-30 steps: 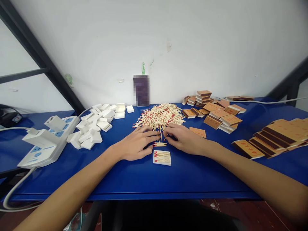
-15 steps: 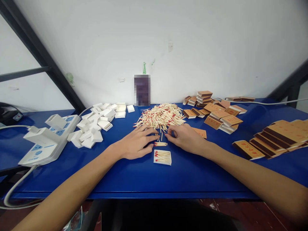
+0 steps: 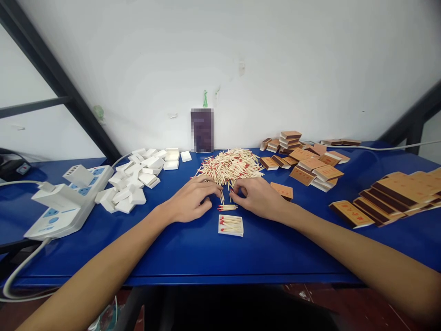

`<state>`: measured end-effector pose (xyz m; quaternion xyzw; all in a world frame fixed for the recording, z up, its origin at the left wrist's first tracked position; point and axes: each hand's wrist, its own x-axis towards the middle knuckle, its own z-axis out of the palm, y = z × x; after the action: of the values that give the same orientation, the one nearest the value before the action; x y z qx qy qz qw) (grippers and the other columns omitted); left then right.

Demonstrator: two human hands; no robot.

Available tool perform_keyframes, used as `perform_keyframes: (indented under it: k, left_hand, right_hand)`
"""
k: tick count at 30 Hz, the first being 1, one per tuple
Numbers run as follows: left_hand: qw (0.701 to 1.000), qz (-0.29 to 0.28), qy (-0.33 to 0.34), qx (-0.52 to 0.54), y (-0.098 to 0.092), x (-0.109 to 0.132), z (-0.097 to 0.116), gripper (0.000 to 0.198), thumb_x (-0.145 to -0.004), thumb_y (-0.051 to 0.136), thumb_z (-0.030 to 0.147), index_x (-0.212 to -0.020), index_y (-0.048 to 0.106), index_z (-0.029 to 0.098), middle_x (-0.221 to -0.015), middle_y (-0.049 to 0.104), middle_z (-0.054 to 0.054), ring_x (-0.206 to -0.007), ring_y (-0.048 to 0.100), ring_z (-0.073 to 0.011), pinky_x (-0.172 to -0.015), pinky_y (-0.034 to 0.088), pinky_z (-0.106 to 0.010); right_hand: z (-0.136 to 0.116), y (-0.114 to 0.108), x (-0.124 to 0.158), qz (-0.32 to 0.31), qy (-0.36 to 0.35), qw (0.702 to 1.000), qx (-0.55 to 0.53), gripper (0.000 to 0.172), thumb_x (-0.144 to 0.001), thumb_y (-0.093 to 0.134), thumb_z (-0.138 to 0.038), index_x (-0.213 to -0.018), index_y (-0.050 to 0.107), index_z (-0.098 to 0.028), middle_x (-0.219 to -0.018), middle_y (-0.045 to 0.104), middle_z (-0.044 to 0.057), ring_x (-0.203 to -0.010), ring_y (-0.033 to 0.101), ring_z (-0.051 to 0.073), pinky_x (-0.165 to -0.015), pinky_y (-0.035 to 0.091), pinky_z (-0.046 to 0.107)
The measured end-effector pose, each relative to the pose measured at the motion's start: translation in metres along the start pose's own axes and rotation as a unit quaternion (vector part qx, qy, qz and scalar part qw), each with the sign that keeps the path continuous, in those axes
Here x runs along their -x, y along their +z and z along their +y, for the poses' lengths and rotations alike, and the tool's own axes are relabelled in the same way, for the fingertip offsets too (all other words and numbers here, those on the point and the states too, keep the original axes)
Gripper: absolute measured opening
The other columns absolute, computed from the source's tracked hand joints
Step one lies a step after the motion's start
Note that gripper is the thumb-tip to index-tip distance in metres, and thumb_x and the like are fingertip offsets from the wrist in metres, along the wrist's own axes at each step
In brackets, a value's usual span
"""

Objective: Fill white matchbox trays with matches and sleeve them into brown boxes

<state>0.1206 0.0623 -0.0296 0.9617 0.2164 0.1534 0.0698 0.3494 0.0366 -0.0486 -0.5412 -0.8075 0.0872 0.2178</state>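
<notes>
Matches (image 3: 234, 166) (heaped, red-tipped) lie beyond the right grip (image 3: 258, 196).

The desk (image 3: 275, 262) is deep blue. The matches (image 3: 236, 168) are pale cream with red heads. The trays (image 3: 138, 196) on the left are plain white, as is the near tray (image 3: 231, 234). The boxes (image 3: 329, 172) on the right are tan-orange with red print and dark brown sides. The power strip (image 3: 86, 210) is white with blue patches, the wall (image 3: 292, 69) pale grey with green marks (image 3: 205, 99), the far panel (image 3: 202, 131) dark purple.
</notes>
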Motion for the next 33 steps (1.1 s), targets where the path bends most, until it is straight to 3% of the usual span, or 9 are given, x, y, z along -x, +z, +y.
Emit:
perform_keyframes:
  k: [16, 33]
  left_hand:
    - [1.000, -0.014, 0.016, -0.022, 0.0008, -0.0004, 0.0003, 0.041, -0.079, 0.043, 0.009, -0.112, 0.065, 0.018, -0.120, 0.066, -0.007, -0.123, 0.049, -0.0253, -0.108, 0.037, -0.045]
    - [0.998, -0.030, 0.034, -0.044, 0.0026, -0.0023, 0.0092, 0.041, -0.085, 0.044, 0.013, -0.120, 0.064, 0.017, -0.120, 0.062, -0.009, -0.114, 0.051, -0.0254, -0.104, 0.039, -0.043]
  right_hand:
    - [-0.0012, -0.0023, 0.0050, 0.007, -0.023, 1.000, -0.002, 0.014, -0.083, 0.057, -0.026, -0.071, 0.053, -0.020, -0.068, 0.056, -0.001, -0.061, 0.046, 0.012, -0.056, 0.029, 0.027]
    - [0.0027, -0.0008, 0.0047, -0.011, -0.046, 0.999, -0.018, 0.010, -0.084, 0.059, -0.022, -0.076, 0.063, -0.019, -0.070, 0.059, -0.001, -0.063, 0.049, 0.012, -0.057, 0.031, 0.026]
